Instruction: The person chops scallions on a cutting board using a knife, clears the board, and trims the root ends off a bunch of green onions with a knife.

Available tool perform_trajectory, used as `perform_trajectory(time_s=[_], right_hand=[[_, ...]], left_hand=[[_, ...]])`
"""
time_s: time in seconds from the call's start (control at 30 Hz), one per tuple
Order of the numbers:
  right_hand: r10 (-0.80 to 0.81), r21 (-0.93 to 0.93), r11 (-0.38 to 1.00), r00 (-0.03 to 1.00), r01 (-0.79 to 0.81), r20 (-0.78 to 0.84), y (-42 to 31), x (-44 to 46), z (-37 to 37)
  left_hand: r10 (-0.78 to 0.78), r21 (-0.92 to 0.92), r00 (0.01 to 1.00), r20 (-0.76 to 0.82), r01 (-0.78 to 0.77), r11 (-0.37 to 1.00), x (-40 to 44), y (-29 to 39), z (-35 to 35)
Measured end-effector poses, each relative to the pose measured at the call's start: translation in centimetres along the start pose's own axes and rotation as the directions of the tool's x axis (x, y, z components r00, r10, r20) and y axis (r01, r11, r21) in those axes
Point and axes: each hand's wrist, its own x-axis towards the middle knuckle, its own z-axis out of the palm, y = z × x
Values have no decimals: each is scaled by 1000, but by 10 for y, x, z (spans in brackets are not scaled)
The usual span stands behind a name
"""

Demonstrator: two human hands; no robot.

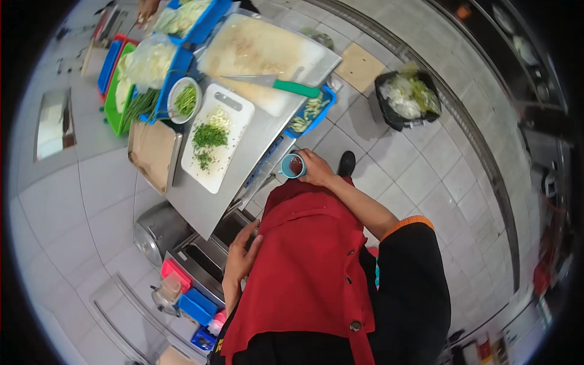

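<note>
Gripping blue cup (286, 165) in right hand (316, 168), resting left hand (243, 255) loosely open beside apron (298, 261); should be holding cup level

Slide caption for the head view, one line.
Right hand holds a light-blue mug near a metal table bearing chopped green herbs on a white cutting board.

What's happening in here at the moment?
A person in a red apron has a blue cup in the right hand, with something reddish-brown inside. The left hand is beside the apron, with nothing visible in it. On the counter, chopped greens lie on a white board; a green-handled knife lies nearby, untouched.
</note>
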Motion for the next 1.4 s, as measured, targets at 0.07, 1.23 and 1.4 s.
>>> perform_trajectory(time_s=[0.07, 1.23, 1.4], right_hand=[[-58, -7, 998, 998, 59, 33, 15, 20, 29], [142, -410, 902, 802, 137, 580, 27, 94, 299], [139, -378, 921, 826, 94, 546, 10, 93, 304]], left_hand=[[-63, -61, 998, -30, 61, 996, -16, -3, 5], [-447, -382, 793, -415, 294, 876, -95, -204, -82], [-331, -316, 866, -375, 216, 924, -66, -207, -98]])
